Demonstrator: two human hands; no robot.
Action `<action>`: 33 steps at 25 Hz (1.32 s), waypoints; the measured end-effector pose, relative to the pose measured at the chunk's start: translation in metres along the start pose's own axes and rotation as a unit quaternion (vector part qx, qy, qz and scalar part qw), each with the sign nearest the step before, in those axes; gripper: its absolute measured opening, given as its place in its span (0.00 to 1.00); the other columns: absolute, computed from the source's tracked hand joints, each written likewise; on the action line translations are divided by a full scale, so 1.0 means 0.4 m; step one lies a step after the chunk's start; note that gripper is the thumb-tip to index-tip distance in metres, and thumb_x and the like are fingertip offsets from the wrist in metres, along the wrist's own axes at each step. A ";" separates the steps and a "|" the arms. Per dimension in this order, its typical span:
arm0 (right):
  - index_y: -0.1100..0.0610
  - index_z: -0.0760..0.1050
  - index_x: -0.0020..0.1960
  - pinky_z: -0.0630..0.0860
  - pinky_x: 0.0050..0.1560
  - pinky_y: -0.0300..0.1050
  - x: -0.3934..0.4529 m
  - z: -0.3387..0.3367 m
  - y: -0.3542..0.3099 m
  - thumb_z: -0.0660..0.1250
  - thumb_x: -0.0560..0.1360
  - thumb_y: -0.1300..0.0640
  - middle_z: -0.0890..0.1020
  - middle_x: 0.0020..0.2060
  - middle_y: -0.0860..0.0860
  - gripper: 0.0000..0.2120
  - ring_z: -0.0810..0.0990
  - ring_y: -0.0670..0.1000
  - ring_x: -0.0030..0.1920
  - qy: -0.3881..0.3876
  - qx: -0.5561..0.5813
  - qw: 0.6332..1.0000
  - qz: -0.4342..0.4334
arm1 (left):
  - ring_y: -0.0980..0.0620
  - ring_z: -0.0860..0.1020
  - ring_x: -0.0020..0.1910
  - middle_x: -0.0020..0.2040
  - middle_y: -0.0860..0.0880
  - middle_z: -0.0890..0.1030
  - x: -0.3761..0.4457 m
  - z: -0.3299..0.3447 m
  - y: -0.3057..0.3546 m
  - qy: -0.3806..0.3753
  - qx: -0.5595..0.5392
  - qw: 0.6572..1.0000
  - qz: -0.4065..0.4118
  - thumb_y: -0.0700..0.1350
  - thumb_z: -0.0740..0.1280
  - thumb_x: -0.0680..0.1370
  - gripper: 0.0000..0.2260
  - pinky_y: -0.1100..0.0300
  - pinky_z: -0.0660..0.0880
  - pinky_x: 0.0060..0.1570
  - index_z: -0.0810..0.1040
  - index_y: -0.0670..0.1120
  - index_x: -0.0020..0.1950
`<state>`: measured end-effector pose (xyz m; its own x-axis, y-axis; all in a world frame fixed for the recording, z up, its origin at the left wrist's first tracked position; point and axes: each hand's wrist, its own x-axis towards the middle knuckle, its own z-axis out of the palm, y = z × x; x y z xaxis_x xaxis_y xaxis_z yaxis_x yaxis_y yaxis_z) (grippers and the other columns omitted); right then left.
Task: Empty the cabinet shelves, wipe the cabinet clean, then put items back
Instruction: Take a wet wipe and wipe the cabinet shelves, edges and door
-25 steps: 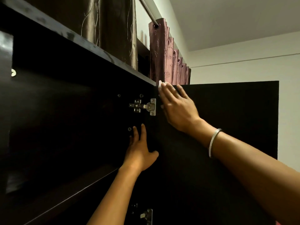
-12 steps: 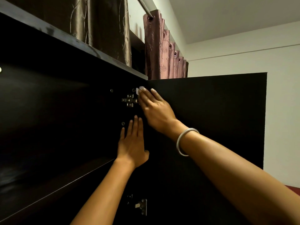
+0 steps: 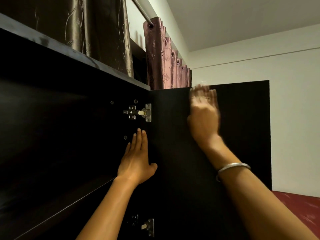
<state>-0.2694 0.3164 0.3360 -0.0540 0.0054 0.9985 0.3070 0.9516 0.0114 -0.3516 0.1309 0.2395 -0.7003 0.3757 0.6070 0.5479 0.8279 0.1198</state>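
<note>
The dark cabinet stands open, its door (image 3: pixel 242 127) swung out to the right. My right hand (image 3: pixel 203 118), blurred with motion, presses with straight fingers on the door's inner face near the top edge. A small white cloth (image 3: pixel 199 83) peeks out beyond the fingertips. My left hand (image 3: pixel 136 163) rests flat, fingers straight, on the dark panel just below the upper hinge (image 3: pixel 142 112). The shelf (image 3: pixel 52 210) inside looks dark, and I make out nothing on it.
A lower hinge (image 3: pixel 147 226) sits near the bottom. Dark brown curtains (image 3: pixel 97 32) and mauve curtains (image 3: pixel 162 63) hang from a rod (image 3: pixel 140 9) above the cabinet top. A white wall lies behind the door, and a red surface (image 3: pixel 303 203) shows at the lower right.
My right hand has swept with the cloth from the hinge corner rightward along the door's top edge. My left hand stays flat below the hinge.
</note>
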 end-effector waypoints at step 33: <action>0.62 0.59 0.78 0.54 0.78 0.55 -0.156 0.013 0.038 0.52 0.76 0.69 0.58 0.77 0.59 0.30 0.54 0.56 0.78 -0.046 0.051 0.995 -0.078 | 0.48 0.35 0.79 0.79 0.46 0.31 -0.011 -0.002 0.013 0.006 0.003 1.000 -0.018 0.52 0.66 0.78 0.47 0.53 0.40 0.78 0.30 0.45 0.78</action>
<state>-0.2665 0.3321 0.2737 -0.1822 -0.1205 0.9759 0.1909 0.9693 0.1553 -0.3452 0.1331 0.2380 -0.7139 0.3416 0.6113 0.5206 0.8427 0.1370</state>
